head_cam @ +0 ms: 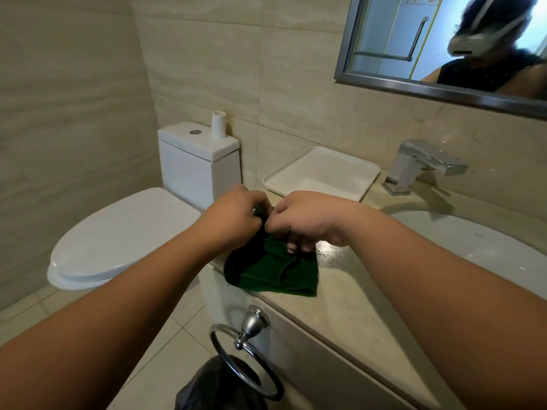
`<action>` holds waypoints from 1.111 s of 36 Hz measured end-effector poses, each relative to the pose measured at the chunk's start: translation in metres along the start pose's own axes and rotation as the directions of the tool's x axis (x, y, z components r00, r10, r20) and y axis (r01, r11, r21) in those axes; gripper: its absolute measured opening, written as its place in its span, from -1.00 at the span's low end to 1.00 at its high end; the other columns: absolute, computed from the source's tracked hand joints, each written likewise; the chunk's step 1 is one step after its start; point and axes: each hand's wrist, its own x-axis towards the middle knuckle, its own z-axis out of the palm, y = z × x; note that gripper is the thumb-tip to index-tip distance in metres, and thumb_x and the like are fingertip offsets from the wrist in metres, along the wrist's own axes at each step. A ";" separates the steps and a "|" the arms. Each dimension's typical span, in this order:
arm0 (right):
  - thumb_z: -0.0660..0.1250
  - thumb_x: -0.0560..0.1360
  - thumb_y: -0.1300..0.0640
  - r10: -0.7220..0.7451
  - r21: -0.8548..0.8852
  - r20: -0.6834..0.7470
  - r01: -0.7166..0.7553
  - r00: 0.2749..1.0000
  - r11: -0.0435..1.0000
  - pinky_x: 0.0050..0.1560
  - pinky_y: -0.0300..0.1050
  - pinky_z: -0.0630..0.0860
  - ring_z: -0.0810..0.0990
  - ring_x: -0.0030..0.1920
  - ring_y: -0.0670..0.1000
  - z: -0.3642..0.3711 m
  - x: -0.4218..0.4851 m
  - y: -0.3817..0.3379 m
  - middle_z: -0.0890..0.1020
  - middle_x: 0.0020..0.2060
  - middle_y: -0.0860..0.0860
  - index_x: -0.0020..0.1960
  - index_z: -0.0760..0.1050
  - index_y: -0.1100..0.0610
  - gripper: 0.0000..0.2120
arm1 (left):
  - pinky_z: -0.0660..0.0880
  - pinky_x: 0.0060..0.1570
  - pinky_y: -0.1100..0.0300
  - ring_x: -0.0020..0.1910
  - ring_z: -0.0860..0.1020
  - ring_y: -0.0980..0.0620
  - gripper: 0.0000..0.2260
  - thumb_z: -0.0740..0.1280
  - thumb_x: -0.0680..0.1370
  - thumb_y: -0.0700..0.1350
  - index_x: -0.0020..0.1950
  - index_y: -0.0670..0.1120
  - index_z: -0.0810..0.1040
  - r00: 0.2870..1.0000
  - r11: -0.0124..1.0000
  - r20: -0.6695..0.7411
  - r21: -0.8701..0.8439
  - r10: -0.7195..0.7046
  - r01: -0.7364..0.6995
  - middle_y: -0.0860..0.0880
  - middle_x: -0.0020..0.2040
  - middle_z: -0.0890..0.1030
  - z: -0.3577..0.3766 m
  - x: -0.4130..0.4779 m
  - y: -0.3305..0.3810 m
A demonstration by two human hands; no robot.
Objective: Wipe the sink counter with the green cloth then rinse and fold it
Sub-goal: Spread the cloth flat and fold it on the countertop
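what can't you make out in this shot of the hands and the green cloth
All in the head view:
- Far edge of the green cloth: hidden under the left hand and right hand, so the exact grip and fold state are unclear.
- Sink basin: cut off by the right edge and the right forearm.
- Whether the counter is fully wiped: glare only.
- Dark bag under the towel ring: cut off at the bottom edge.

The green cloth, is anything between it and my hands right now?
Nothing visible. Both the left hand and the right hand are already on the green cloth, pinching its far edge, while the rest lies on the counter.
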 end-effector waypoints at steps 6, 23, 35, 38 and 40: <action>0.33 0.63 0.23 -0.052 0.332 0.070 0.026 0.996 0.943 -0.43 -0.19 0.48 0.73 -0.18 0.11 -0.010 -0.010 0.007 0.75 0.00 0.26 0.14 0.64 0.29 -0.82 | 0.53 0.10 0.10 0.07 0.55 0.11 -0.78 0.29 0.54 -0.07 0.12 0.13 0.65 0.979 0.972 0.037 -0.130 0.202 -0.195 0.11 0.09 0.57 -0.010 -0.020 -0.011; 0.54 0.48 0.16 -0.061 -0.129 -0.073 0.052 0.995 0.990 -0.23 -0.03 0.47 0.57 -0.21 0.05 -0.008 -0.003 0.040 0.64 -0.18 0.11 0.09 0.64 0.14 -0.79 | 0.38 0.23 0.09 0.14 0.39 0.10 -0.84 0.27 0.46 0.06 -0.15 0.09 0.64 0.898 0.960 0.343 -0.043 0.275 -0.277 0.09 0.01 0.54 -0.018 -0.038 -0.014; 0.51 0.19 -0.52 -0.138 -0.705 -0.078 0.043 0.987 0.708 0.06 0.01 0.51 0.51 0.12 0.07 0.024 -0.022 0.028 0.43 0.23 -0.01 0.41 0.31 -0.02 -0.01 | 0.43 0.20 0.15 0.17 0.40 0.08 -0.50 0.39 0.49 0.38 0.30 0.14 0.49 0.824 0.833 0.323 0.156 0.465 -0.531 0.12 0.17 0.48 -0.019 -0.068 -0.016; 0.54 0.24 -0.45 -0.193 -0.711 -0.063 0.092 0.979 0.697 -0.02 0.00 0.52 0.52 0.03 0.03 0.021 -0.033 0.027 0.46 0.12 -0.05 0.25 0.38 -0.05 -0.23 | 0.44 0.14 0.24 0.16 0.38 0.13 -0.48 0.45 0.48 0.38 0.31 0.12 0.50 0.819 0.811 0.315 0.197 0.480 -0.551 0.11 0.23 0.46 -0.012 -0.075 -0.019; 0.58 0.28 -0.36 -0.236 -0.701 -0.017 0.156 0.972 0.696 -0.05 0.00 0.52 0.52 -0.02 0.01 0.018 -0.041 0.029 0.48 0.04 -0.08 0.15 0.41 -0.07 -0.36 | 0.48 0.08 0.21 0.14 0.41 0.12 -0.60 0.49 0.52 0.19 0.26 0.09 0.52 0.804 0.781 0.265 0.213 0.531 -0.587 0.06 0.22 0.50 -0.011 -0.077 -0.023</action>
